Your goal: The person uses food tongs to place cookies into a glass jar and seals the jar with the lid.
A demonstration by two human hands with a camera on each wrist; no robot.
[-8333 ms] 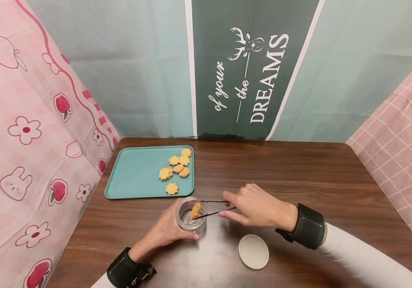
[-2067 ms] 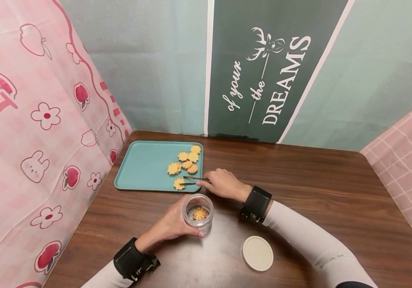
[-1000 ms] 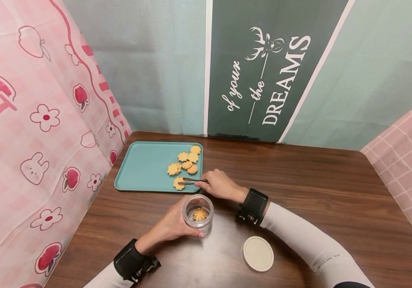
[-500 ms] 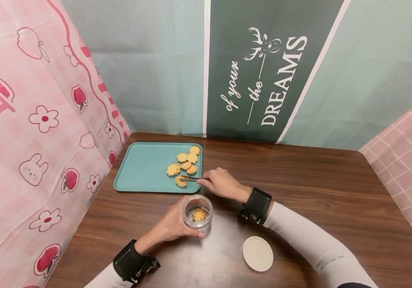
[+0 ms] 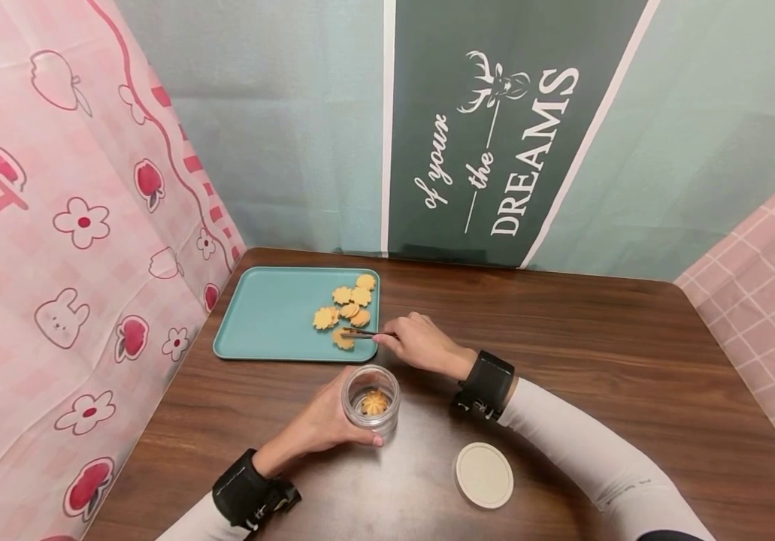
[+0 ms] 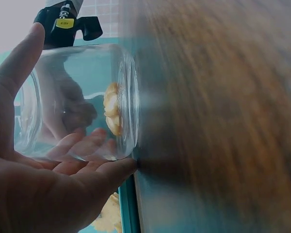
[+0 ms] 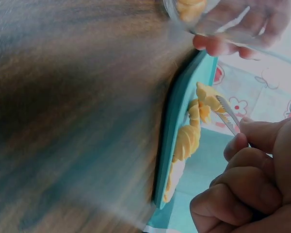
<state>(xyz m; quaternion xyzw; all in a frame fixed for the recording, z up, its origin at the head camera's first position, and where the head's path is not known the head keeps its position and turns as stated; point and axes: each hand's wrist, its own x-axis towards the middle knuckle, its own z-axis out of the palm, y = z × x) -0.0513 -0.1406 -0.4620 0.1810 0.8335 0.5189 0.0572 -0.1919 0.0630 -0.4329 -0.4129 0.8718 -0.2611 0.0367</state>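
Note:
My left hand (image 5: 322, 422) curls round a clear jar (image 5: 371, 428) standing upright on the table, its mouth uncovered. One flower-shaped cookie (image 6: 112, 108) lies at the bottom of the jar. Dark tongs (image 5: 365, 334) with serrated tips are pinched between the thumb and fingers of my right hand (image 5: 422, 346). Between the tips, in the right wrist view, is another flower-shaped cookie (image 7: 209, 97), tilted, over the near right corner of the teal tray (image 5: 258, 330). Several more cookies (image 5: 349, 309) lie on the tray's right side, close behind the tongs.
A round cream lid (image 5: 484, 475) lies flat on the wooden table (image 5: 563, 338), to the right of the jar. Printed cloth hangs behind the table, and pink cloths (image 5: 83, 315) hang at the left and right sides.
The tongs have moved from the jar's mouth to the tray, leaving a cookie inside the jar. Their tips have since closed on the nearest tray cookie, which is now tilted and shifted slightly right.

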